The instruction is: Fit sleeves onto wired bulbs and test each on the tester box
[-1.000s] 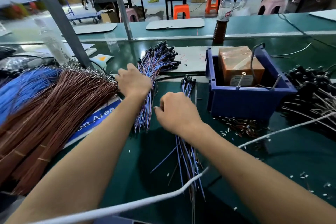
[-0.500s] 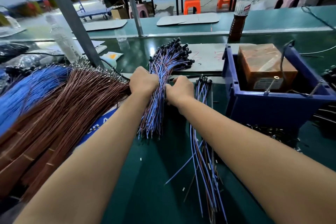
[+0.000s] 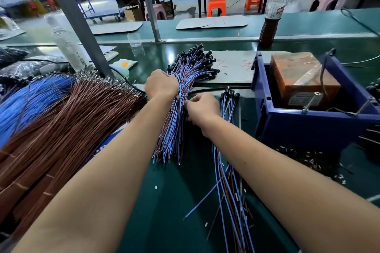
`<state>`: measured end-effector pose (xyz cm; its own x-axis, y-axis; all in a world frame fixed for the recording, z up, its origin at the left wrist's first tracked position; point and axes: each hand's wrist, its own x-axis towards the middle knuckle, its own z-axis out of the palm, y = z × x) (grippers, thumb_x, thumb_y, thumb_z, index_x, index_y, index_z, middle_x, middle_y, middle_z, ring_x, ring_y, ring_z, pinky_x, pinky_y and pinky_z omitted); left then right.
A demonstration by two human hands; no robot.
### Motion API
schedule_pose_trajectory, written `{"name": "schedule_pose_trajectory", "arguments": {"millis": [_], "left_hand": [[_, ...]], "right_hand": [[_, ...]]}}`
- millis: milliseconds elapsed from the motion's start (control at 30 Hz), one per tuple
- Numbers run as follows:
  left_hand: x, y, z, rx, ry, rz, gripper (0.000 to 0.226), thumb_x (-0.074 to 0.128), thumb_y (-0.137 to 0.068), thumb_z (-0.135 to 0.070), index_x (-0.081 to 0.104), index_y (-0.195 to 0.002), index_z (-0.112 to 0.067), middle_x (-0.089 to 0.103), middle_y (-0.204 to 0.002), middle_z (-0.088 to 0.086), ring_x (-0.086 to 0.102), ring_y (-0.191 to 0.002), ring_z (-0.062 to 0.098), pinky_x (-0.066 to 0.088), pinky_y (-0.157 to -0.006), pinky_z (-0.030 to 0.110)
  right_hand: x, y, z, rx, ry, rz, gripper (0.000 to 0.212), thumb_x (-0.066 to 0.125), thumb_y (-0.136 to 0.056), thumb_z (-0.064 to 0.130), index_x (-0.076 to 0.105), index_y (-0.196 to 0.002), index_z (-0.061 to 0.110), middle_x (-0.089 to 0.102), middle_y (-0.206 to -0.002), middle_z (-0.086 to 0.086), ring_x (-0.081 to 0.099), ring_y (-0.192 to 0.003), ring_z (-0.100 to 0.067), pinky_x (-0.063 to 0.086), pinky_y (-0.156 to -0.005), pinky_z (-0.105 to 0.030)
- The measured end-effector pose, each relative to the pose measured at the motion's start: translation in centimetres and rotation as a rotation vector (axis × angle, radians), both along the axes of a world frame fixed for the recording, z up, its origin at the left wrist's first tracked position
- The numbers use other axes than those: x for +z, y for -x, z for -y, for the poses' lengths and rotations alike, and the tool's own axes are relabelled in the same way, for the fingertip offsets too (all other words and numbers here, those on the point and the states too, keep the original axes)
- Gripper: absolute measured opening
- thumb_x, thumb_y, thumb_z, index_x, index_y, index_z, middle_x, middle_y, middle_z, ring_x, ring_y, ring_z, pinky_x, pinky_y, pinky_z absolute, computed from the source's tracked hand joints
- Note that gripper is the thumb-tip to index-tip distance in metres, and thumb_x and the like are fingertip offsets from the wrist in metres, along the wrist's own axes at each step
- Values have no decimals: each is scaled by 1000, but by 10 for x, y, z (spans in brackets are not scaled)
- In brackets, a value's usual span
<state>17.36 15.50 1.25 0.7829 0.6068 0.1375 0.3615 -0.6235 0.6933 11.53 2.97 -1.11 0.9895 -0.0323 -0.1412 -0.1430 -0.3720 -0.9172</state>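
Note:
A thick bundle of wired bulbs (image 3: 189,68), blue and brown leads with black sleeved heads fanned at the far end, lies on the green bench. My left hand (image 3: 161,85) grips the bundle at its middle from the left. Beside it, my right hand (image 3: 202,107) pinches a few wires at the bundle's right edge. A smaller bunch of wired bulbs (image 3: 229,109) lies just right of that hand, its leads running toward me. The tester box (image 3: 302,80), brown and tape-wrapped, sits inside a blue bin (image 3: 308,127) at the right.
Big sheaves of brown wire (image 3: 67,121) and blue wire (image 3: 26,98) cover the left. A grey post (image 3: 78,24) rises behind them. A dark bottle (image 3: 271,18) and a clear bottle (image 3: 65,41) stand farther back. Small white sleeve bits (image 3: 308,160) litter the bench in front of the bin.
My right hand came forward to the big bundle and now pinches wires on its right side, a little lower than half a second ago. My left hand keeps its grip.

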Motion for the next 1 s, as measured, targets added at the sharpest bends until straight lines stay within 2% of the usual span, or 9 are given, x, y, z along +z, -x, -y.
{"name": "schedule_pose_trajectory", "arguments": {"millis": [67, 233, 400, 467, 600, 667, 800, 900, 1000], "left_hand": [[2, -2, 0, -3, -31, -29, 31, 57, -99, -27, 63, -124, -9, 66, -126, 15, 59, -121, 36, 47, -103, 39], [11, -5, 0, -17, -52, -43, 23, 61, -90, -7, 72, -109, -3, 72, -108, 17, 68, -107, 35, 55, -86, 38], [23, 0, 7, -84, -110, -131, 4, 57, -87, -6, 59, -84, -6, 71, -112, 23, 67, -110, 39, 55, -92, 42], [24, 0, 6, -96, -145, -151, 8, 57, -88, -6, 64, -90, -3, 71, -114, 24, 66, -110, 40, 54, -94, 42], [22, -1, 5, -87, -110, -150, 26, 56, -91, -3, 45, -68, -8, 69, -95, 19, 68, -97, 36, 46, -69, 35], [22, -1, 5, -55, -104, -109, 24, 58, -90, -4, 45, -69, -8, 55, -77, 11, 67, -98, 35, 44, -69, 35], [24, 1, 8, 16, -33, -18, 7, 57, -92, -6, 56, -86, -2, 59, -92, 12, 61, -90, 33, 45, -72, 35], [25, -2, 12, 80, 51, 126, 22, 53, -96, -5, 54, -118, 0, 53, -101, 8, 56, -94, 28, 43, -77, 35], [42, 6, 29, 82, 147, 310, 18, 44, -96, -1, 50, -112, -4, 52, -91, 2, 52, -84, 21, 44, -75, 38]], "right_hand": [[-3, 1, 1, 3, -19, -8, 17, 67, -92, 21, 74, -83, 8, 75, -83, -16, 73, -77, -35, 64, -74, -46], [-8, 2, 5, 28, -42, -6, 17, 69, -93, 24, 70, -76, 21, 75, -86, -11, 73, -81, -29, 63, -78, -41], [-5, 5, 6, 34, -61, -5, 17, 69, -93, 22, 69, -76, 21, 76, -89, -14, 72, -81, -32, 64, -80, -44], [-4, 7, 6, 33, -51, 1, 16, 69, -93, 23, 69, -77, 21, 76, -91, -13, 74, -87, -33, 63, -83, -46], [-5, 10, 8, 63, -36, 17, 15, 69, -94, 24, 70, -80, 19, 76, -91, -12, 73, -89, -33, 63, -84, -46], [-5, 11, 10, 73, -36, 24, 14, 68, -94, 22, 71, -81, 19, 76, -89, -12, 73, -83, -30, 63, -78, -41], [-1, 15, 16, 68, -60, 9, 14, 66, -95, 20, 70, -81, 19, 75, -82, -9, 63, -49, -10, 49, -54, -23], [4, 20, 22, 48, -49, 81, 13, 66, -96, 19, 69, -83, 19, 74, -87, -5, 71, -77, -22, 59, -74, -35], [17, 32, 25, 50, -13, 280, 5, 66, -97, 20, 69, -97, 15, 68, -86, 3, 67, -86, -21, 55, -83, -35]]}}
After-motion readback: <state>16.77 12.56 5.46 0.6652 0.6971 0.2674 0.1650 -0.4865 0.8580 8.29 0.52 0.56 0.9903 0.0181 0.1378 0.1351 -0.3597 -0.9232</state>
